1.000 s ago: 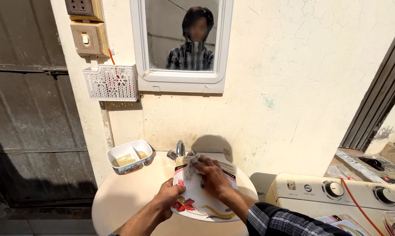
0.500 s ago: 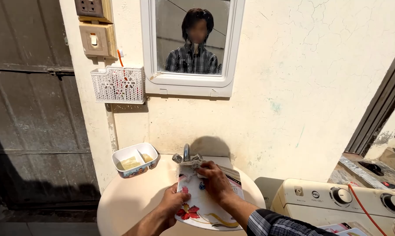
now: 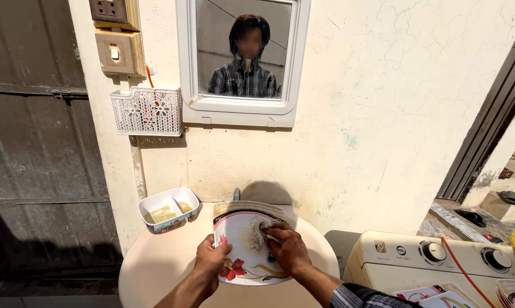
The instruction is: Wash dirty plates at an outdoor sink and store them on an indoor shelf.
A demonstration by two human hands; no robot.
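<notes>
Over a cream washbasin (image 3: 155, 265), the left hand (image 3: 211, 263) grips a floral plate (image 3: 240, 242); right hand (image 3: 286, 248) fingers press what looks like a scrubber (image 3: 256, 232) onto it.

Both hands are bare, with no gloves, rings or watch to be seen. The left hand (image 3: 211, 261) is followed by an uncovered forearm. Behind the right hand (image 3: 289, 251) a rolled-up sleeve (image 3: 357, 295) of dark checked cloth with thin pale lines is worn.

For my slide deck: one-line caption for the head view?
Left hand steadies a flowered plate over the basin while right hand presses a scrubber on it.
</notes>
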